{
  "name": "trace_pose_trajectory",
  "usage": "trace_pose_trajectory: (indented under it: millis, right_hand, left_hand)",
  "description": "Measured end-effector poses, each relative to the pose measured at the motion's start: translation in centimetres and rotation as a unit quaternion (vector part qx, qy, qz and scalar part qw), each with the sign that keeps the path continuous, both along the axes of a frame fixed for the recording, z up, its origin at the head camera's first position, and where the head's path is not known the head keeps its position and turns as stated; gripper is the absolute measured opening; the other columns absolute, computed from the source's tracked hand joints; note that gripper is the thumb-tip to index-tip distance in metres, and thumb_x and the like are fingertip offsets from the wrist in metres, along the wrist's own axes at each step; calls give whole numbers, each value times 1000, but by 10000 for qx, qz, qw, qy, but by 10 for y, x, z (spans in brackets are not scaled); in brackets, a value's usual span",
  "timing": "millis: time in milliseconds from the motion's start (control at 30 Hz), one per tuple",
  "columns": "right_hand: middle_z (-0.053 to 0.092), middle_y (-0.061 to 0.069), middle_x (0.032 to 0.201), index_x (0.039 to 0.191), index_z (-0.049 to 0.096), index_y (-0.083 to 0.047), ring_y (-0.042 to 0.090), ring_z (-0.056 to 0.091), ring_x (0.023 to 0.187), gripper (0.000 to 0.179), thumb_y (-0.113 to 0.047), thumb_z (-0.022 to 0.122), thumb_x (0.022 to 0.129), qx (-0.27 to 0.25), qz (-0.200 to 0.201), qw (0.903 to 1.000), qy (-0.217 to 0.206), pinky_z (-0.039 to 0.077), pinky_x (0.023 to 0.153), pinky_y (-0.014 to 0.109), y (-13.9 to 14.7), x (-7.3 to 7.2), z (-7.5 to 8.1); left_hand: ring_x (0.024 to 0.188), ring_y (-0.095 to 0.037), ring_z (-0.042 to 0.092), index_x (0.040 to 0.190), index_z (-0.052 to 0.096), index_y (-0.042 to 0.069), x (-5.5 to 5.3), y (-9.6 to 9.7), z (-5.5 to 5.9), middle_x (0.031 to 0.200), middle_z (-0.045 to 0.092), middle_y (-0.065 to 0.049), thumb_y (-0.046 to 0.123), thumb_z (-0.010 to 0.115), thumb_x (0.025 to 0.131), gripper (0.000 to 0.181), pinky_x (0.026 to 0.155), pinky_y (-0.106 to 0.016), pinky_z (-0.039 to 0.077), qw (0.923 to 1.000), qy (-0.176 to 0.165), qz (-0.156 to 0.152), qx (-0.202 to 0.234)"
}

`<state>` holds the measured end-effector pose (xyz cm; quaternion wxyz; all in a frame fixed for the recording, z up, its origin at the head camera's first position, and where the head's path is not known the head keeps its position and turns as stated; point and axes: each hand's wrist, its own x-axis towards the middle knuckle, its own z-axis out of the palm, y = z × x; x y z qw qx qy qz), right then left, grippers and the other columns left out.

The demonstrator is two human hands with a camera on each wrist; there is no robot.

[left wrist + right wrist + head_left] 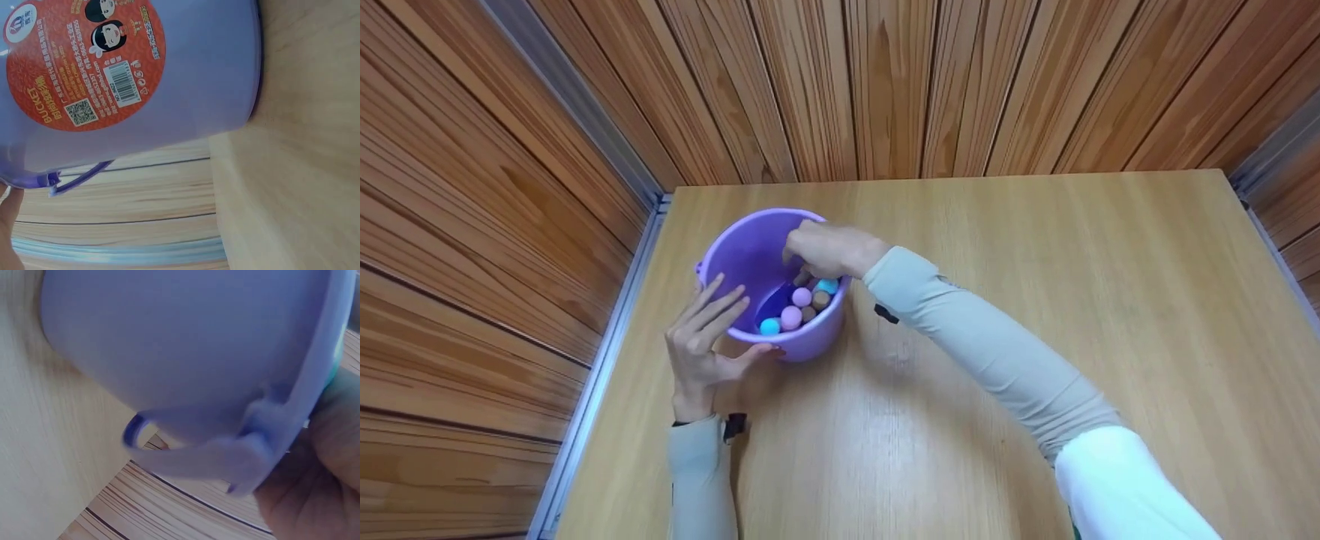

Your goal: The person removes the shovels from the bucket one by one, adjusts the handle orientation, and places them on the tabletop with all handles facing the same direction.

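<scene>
A purple bucket point(810, 341) stands on the wooden table, its mouth towards the head camera. Inside lie several small balls: a pink ball point(791, 318), a cyan ball point(769, 326), a brown ball point(820, 300) and others. My left hand point(701, 349) rests on the bucket's left rim with fingers spread and fairly straight, the thumb near the front rim. Over the right rim, my right hand point(829, 249) reaches into the bucket, fingers pointing down at the balls. Its fingertips are partly hidden, and whether they pinch a ball does not show.
The bucket's handle point(191, 458) hangs outside the wall in the right wrist view. A red round label point(84, 62) is stuck on its side. Wood-plank panels point(885, 90) rise behind the table point(1035, 300), with a metal rail point(607, 352) along its left edge.
</scene>
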<state>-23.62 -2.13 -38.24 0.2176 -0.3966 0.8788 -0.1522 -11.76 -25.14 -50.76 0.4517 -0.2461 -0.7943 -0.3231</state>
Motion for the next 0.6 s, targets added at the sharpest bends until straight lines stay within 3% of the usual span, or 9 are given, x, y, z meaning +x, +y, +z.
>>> trace_pose_trajectory:
  millis: [167, 367, 600]
  right_hand:
    - [72, 14, 134, 134, 73, -8, 28, 70, 122, 29, -7, 63, 106, 770, -53, 9969, 131, 56, 111, 45, -11, -1, 4]
    - [73, 13, 119, 123, 74, -6, 21, 62, 92, 21, -16, 61, 108, 1517, -88, 9864, 630, 60, 97, 40, -22, -2, 6]
    - [70, 16, 132, 131, 70, -5, 27, 70, 108, 29, -19, 65, 106, 2266, -194, 9665, 1185, 63, 97, 44, -34, 0, 3]
  left_hand:
    - [115, -48, 74, 108, 85, 9, -3, 9, -1, 109, 82, -16, 68, 87, 76, 67, 111, -65, 49, 9984, 320, -236, 412]
    - [109, -51, 75, 102, 87, 8, -4, 17, 1, 105, 83, -14, 59, 92, 76, 57, 111, -70, 46, 9954, 402, -500, 714]
    - [108, -45, 77, 103, 86, 9, -1, 17, 2, 101, 83, -12, 57, 92, 78, 55, 112, -69, 45, 9963, 235, -501, 663]
